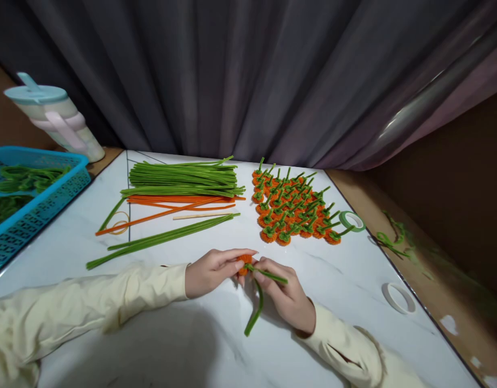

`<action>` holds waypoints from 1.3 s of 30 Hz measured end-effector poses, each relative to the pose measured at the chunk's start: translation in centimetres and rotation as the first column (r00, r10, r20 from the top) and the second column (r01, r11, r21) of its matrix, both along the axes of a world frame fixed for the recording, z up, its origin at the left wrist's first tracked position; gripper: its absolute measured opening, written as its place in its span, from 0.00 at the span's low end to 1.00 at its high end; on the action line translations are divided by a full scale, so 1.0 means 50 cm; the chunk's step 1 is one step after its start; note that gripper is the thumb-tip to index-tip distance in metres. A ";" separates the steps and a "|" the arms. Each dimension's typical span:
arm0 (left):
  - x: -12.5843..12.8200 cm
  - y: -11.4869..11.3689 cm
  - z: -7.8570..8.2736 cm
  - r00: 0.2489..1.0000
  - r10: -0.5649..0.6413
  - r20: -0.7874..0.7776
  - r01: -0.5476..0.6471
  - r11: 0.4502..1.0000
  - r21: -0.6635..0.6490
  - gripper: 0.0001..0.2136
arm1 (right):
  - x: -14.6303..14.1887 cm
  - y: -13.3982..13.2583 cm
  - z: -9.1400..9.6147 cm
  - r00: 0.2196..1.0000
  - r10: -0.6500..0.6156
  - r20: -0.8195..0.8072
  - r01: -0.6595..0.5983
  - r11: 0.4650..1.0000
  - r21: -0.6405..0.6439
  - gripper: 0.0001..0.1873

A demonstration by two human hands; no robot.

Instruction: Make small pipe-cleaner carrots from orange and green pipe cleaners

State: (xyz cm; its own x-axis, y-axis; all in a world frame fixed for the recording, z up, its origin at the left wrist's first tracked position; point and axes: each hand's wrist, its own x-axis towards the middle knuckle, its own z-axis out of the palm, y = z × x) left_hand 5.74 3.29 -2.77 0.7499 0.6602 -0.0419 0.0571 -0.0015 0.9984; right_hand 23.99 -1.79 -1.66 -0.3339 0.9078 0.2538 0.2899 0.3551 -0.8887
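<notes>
My left hand (214,270) pinches a small orange pipe-cleaner pumpkin (244,261) between thumb and fingers. Green pipe cleaner (257,310) comes off its side in two lengths, one drooping toward me and one pointing right. Close against it, my right hand (282,288) is closed on the green pipe cleaner near where it meets the orange piece. The fingertips of both hands nearly touch. Beyond them lie several finished-looking orange pumpkins (284,237) with green stems, set out in rows. A pair of loose green pipe cleaners (163,240) rests left of the hands.
A green pipe-cleaner bundle (183,178), orange pipe cleaners (183,200) and a thin wooden stick (200,216) lie at the back. Green tape (345,220) and a white tape ring (398,298) sit right. A blue basket (38,226) and tumbler (66,116) stand left.
</notes>
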 end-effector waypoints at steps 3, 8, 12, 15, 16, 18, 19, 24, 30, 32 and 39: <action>0.001 0.004 0.001 1.000 0.008 0.026 -0.007 0.999 -0.048 0.23 | 0.005 0.007 0.000 0.991 -0.032 -0.131 0.001 0.973 -0.231 0.13; 0.004 0.004 -0.002 1.000 0.031 0.001 -0.031 0.998 -0.054 0.22 | 0.001 0.012 -0.001 0.977 -0.080 -0.196 0.009 0.941 -0.339 0.14; 0.004 0.002 -0.007 0.999 0.027 -0.029 -0.029 0.998 -0.062 0.23 | -0.003 0.010 -0.008 0.980 -0.117 -0.161 0.064 0.951 -0.303 0.14; 0.004 0.001 -0.010 1.000 0.026 -0.005 -0.026 1.000 0.003 0.21 | -0.005 0.010 -0.013 0.977 -0.121 -0.177 0.050 0.931 -0.361 0.14; 0.004 0.001 -0.011 1.000 0.019 0.009 -0.019 0.999 0.041 0.20 | -0.005 0.010 -0.013 0.977 -0.108 -0.184 0.027 0.918 -0.395 0.14; 0.004 0.001 -0.010 1.000 0.002 0.021 -0.005 0.994 0.106 0.19 | -0.006 0.011 -0.011 0.974 -0.076 -0.215 -0.029 0.894 -0.447 0.14; 0.004 0.002 -0.009 1.000 -0.001 0.022 -0.001 0.993 0.115 0.18 | -0.006 0.011 -0.009 0.968 -0.063 -0.241 -0.057 0.886 -0.459 0.13; 0.002 0.014 -0.001 0.996 -0.031 0.079 0.043 0.986 -0.159 0.22 | 0.000 0.014 0.004 0.926 -0.089 -0.368 -0.104 0.876 -0.471 0.12; -0.001 0.031 0.005 0.997 -0.008 0.071 0.031 0.945 -0.324 0.20 | 0.004 0.024 0.002 0.809 -0.230 -0.540 -0.093 0.858 -0.505 0.16; -0.002 0.033 0.010 0.996 0.022 0.085 0.008 0.942 -0.337 0.20 | 0.005 0.023 -0.002 0.816 -0.281 -0.505 -0.008 0.868 -0.496 0.13; 0.004 0.030 0.014 0.981 0.087 0.171 -0.004 0.901 -0.434 0.20 | 0.009 0.014 -0.010 0.990 -0.037 -0.137 0.033 0.999 -0.030 0.19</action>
State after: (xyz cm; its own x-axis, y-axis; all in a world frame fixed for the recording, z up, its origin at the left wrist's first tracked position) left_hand 5.94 4.77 -2.09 0.7411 0.6422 -0.1956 -0.1352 0.4282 0.8935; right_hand 24.42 -1.10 -2.13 -0.2658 0.9255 0.2697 0.1763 0.3217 -0.9303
